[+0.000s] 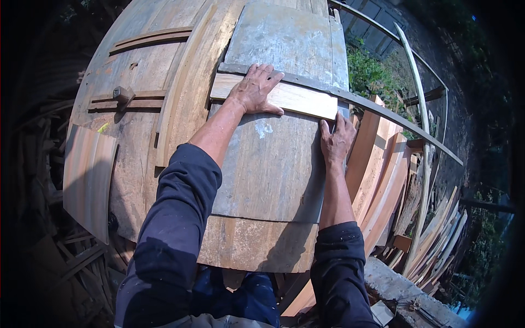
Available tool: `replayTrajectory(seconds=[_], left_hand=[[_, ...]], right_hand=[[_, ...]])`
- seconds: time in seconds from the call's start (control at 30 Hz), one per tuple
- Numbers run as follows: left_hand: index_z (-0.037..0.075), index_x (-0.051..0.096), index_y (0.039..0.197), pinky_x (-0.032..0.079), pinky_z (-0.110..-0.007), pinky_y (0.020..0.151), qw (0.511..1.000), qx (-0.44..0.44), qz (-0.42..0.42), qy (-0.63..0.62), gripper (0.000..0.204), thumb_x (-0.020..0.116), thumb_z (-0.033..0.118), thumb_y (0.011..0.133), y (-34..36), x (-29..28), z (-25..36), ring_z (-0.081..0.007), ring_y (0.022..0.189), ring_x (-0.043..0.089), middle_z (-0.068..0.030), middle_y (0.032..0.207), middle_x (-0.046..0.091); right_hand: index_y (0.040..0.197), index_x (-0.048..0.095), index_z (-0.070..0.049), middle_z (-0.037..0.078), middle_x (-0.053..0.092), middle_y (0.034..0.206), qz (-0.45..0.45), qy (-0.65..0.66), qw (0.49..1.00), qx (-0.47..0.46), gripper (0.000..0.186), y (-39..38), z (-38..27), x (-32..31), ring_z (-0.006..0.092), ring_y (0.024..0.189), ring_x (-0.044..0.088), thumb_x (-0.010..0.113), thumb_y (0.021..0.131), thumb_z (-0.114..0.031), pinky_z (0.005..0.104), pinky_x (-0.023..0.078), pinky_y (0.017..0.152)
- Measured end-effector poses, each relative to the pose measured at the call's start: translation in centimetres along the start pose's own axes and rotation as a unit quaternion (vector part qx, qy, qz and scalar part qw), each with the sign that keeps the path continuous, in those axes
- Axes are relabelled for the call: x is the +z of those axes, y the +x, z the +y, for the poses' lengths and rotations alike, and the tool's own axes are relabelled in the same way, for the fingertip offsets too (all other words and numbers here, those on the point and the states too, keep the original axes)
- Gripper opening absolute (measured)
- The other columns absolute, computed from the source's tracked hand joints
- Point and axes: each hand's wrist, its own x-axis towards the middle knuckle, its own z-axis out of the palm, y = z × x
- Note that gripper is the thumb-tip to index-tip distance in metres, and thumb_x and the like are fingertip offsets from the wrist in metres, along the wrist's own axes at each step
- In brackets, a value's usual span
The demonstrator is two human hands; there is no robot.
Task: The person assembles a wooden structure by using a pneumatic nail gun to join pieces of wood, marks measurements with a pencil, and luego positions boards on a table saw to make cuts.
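My left hand [255, 91] lies with spread fingers across a pale wooden board [306, 101], its fingertips on a long dark grey strip [383, 116] along the board's far edge. My right hand [336, 139] grips the board's right end with thumb and curled fingers. The board lies crosswise on a weathered panel [262, 175] on the work surface. The grey strip reaches out past the panel to the right.
Slotted wooden guides [139, 42], a small block [123, 95] and long planks [180, 82] sit on the left. A curved board stack [87, 169] leans lower left. Upright boards [377, 180], thin rails [415, 71], plants [363, 71] and a concrete ledge [399, 290] are at right.
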Motion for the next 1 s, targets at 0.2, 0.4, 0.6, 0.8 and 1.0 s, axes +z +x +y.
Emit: replayTrajectory(seconds=[0.2, 0.4, 0.6, 0.8, 1.0], left_hand=[[0.007, 0.041, 0.147, 0.017, -0.052, 0.122, 0.998, 0.012, 0.016, -0.055, 0.109, 0.072, 0.073, 0.067, -11.2, -1.0, 7.4, -0.0418, 0.142, 0.032, -0.0277, 0.147, 0.04], [0.002, 0.041, 0.146, 0.02, -0.051, 0.121, 0.973, -0.126, 0.163, -0.1, 0.088, 0.073, 0.051, 0.08, -24.9, -4.6, 12.4, -0.0421, 0.142, 0.029, -0.0269, 0.151, 0.034], [-0.006, 0.026, 0.148, 0.034, -0.05, 0.11, 0.814, -0.437, 0.271, -0.272, 0.08, 0.07, 0.02, 0.087, -31.9, -3.9, 14.6, -0.0469, 0.132, 0.037, -0.035, 0.145, 0.029], [-0.005, 0.054, 0.132, 0.051, -0.034, 0.084, 0.676, -0.534, 0.394, -0.32, 0.048, 0.068, 0.009, 0.089, -44.3, -6.2, 12.3, -0.0243, 0.098, 0.062, -0.019, 0.113, 0.065], [-0.003, 0.07, 0.109, 0.052, -0.027, 0.074, 0.557, -0.523, 0.471, -0.44, 0.031, 0.072, 0.022, 0.092, -50.5, -15.7, 7.5, -0.0087, 0.077, 0.062, -0.0047, 0.083, 0.07]], right_hand=[[0.131, 0.059, -0.006, 0.018, 0.057, 0.123, -0.02, 0.006, 1.0, -0.001, 0.055, -11.6, 0.8, -6.1, 0.0364, 0.12, 0.049, 0.073, 0.082, -0.027, 0.0467, 0.038, 0.104], [0.127, 0.062, 0.0, 0.022, 0.064, 0.113, -0.064, 0.028, 0.996, 0.058, 0.045, -20.2, -0.1, -12.1, 0.0381, 0.11, 0.056, 0.061, 0.094, -0.031, 0.0466, 0.042, 0.098], [0.114, 0.065, 0.007, 0.024, 0.066, 0.107, -0.088, -0.064, 0.985, 0.131, 0.063, -24.6, -5.8, -13.0, 0.0366, 0.103, 0.058, 0.069, 0.087, -0.049, 0.0477, 0.045, 0.09], [0.103, 0.045, 0.003, 0.013, 0.055, 0.097, -0.177, 0.461, 0.77, 0.404, 0.038, -35.8, -12.7, -18.1, 0.0163, 0.086, 0.055, 0.074, 0.09, -0.017, 0.0304, 0.048, 0.074], [0.137, 0.042, -0.007, 0.015, 0.057, 0.116, -0.256, 0.565, 0.598, 0.508, 0.054, -38.9, -20.5, -19.2, 0.0225, 0.093, 0.059, 0.066, 0.09, -0.001, 0.0318, 0.05, 0.075]])
